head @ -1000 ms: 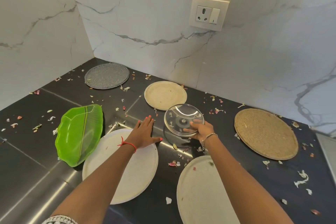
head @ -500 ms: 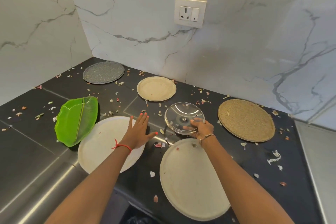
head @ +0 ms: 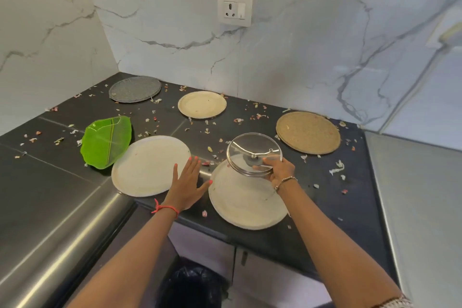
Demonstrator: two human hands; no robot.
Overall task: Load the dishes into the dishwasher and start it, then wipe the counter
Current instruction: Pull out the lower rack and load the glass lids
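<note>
A dark worktop [head: 325, 207] fills a corner under marble walls, seen from above by the person working at it. Two large white plates lie near its front edge, one on the left [head: 147, 165] and one on the right [head: 240, 205]. Behind them are a round woven mat [head: 308, 132], a grey round mat [head: 135, 89], a green leaf-shaped plate [head: 106, 141] and a small beige plate [head: 202, 104]. A round glass lid [head: 252, 150] with a metal rim is held tilted in the air above the far edge of the right white plate. The right hand [head: 280, 172] has it by the near rim, its grip closed with thumb on top and fingers beneath. The left hand [head: 186, 185] is flat with fingers spread and holds nothing, its fingertips at the rim of the left white plate. Small food scraps [head: 336, 169] litter the worktop. No dishwasher is in view. The step appears to be gathering dishes for loading, beginning with the lid. A one-edge pinch on smooth glass looks easy to lose, so it would help to steady the far rim with the free hand. Keeping the lid well above the plate below would avoid a knock. Plates are probably best stacked largest at the bottom, with scraps tipped off first.
</note>
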